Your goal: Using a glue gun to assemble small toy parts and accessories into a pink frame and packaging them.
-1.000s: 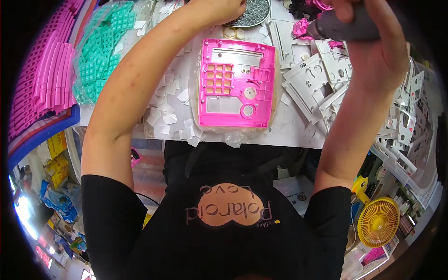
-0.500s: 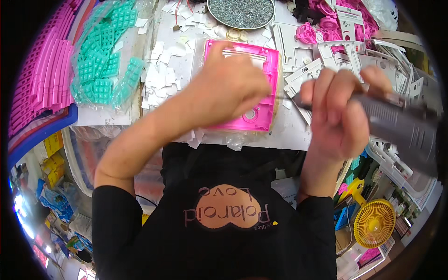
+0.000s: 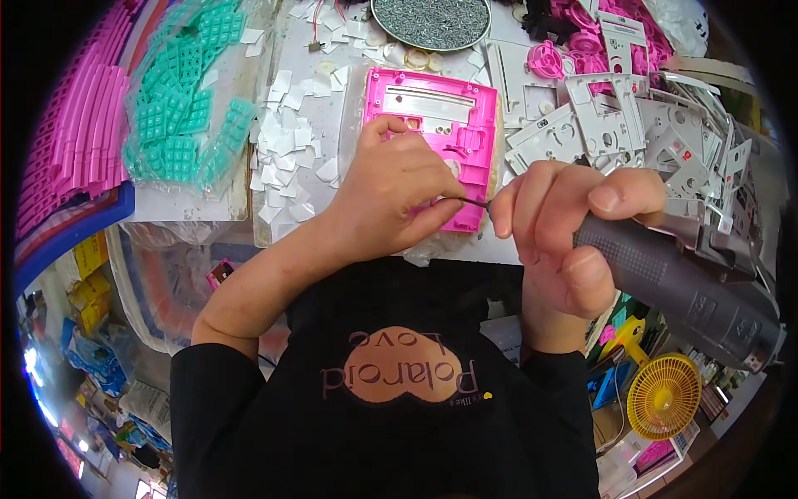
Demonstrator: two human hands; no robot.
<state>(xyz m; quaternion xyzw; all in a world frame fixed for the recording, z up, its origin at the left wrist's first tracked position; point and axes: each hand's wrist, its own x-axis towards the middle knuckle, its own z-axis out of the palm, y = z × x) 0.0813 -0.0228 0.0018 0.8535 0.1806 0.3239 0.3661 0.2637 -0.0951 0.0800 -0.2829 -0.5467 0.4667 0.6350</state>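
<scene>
A dark grey electric screwdriver [image 3: 665,279] is gripped in my right hand [image 3: 557,224], its body slanting down to the right. Its thin bit [image 3: 474,201] points left and meets the fingertips of my left hand [image 3: 397,187]. Thumb and forefinger of that hand are pinched together at the tip; whatever small thing is between them is hidden. Beneath my left hand lies a pink plastic casing [image 3: 480,125], open side up, with posts, ribs and a pale metallic strip [image 3: 432,101]. My hand covers its lower left part.
A round tray of screws [image 3: 432,23] stands beyond the casing. White paper pieces [image 3: 283,150] and bagged teal keypads [image 3: 179,112] are at left, beside stacked pink grids [image 3: 83,133]. White plastic panels [image 3: 607,116] and pink parts [image 3: 546,60] crowd the right. A yellow fan [image 3: 663,397] stands below right.
My left hand has drawn back toward me, uncovering more of the casing. My right hand has come left and lower, bringing the bit to my left fingertips; the screwdriver's rear end has dropped.
</scene>
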